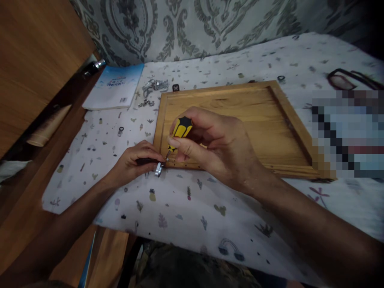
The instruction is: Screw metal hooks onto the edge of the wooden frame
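Observation:
A yellow and black screwdriver (182, 127) is held in my right hand (220, 146), its shaft slanting down to the near left corner of a framed wooden panel (240, 120). The tip meets that corner by a small shiny spot, perhaps a screw head. At the same corner, my left hand (136, 160) pinches a silvery metal hinge (158, 169), whose curved cup sticks out past the panel's near edge. Part of the hinge is hidden by my fingers. Small dark holes run along the panel's near edge.
Beyond the panel's far left corner lie a pile of metal hinges (156, 86), several small screws (146, 103) and a small black item (175, 87). A book (115, 88) lies at the left, eyeglasses (345, 80) at the far right. A patterned cloth (180, 204) covers the table.

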A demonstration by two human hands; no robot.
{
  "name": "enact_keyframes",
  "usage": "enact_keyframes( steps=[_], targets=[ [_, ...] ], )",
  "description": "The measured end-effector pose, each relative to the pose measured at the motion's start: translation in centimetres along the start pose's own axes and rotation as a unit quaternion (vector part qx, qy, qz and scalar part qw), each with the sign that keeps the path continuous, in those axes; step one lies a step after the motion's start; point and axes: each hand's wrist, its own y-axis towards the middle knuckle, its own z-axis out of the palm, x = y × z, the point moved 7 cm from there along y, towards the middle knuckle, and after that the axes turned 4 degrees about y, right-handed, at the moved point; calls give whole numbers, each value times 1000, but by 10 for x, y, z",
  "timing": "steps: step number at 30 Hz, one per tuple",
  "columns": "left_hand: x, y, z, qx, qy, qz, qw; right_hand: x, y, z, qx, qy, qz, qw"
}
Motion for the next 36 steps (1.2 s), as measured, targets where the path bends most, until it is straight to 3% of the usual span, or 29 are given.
enact_keyframes(
  steps=[5, 9, 13, 19, 30, 36],
  targets=[
    [4, -2, -6, -27, -25, -28, 999, 0, 0, 0, 4, 10, -8, 1000],
    [1, -5, -12, -62, 55, 8, 997, -1, 1, -1, 9, 2, -12, 1000],
    [-8, -8, -9, -55, 138, 70, 986, -1, 1, -1, 5, 8, -14, 1000],
    [-18, -8, -5, -37, 174, 118, 977, -1, 0, -1, 4, 14, -5, 1000],
    [-13, -8, -4, -48, 186, 91, 977, -2, 1, -1, -3, 14, -6, 1000],
    [-18, -8, -3, -50, 196, 119, 972, -2, 1, -1, -11, 14, -13, 1000]
  ],
)
